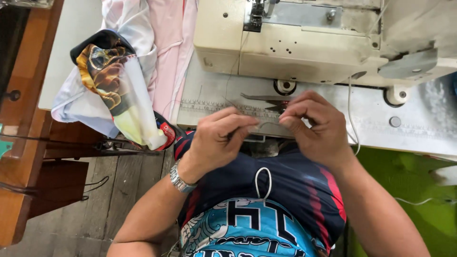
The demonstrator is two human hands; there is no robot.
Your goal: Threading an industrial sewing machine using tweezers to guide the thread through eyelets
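Note:
My left hand (pixel 220 138) and my right hand (pixel 314 124) are held close together in front of my chest, at the near edge of the sewing table (pixel 414 126). Both pinch a thin pale cord or thread (pixel 264 124) that arcs between the fingertips. My left wrist carries a metal watch (pixel 181 181). A white cord loop (pixel 263 183) hangs on my dark shirt below the hands. Behind my fingers a pair of dark scissors (pixel 266 100) lies on the table's printed ruler strip.
A cream industrial sewing machine (pixel 304 43) stands at the back. Pink and white fabric (pixel 166 52) is piled at the left, with a printed multicoloured cloth (pixel 114 85) draped off the edge. A wooden floor (pixel 109 200) and wooden furniture lie lower left; green cloth (pixel 409 190) lower right.

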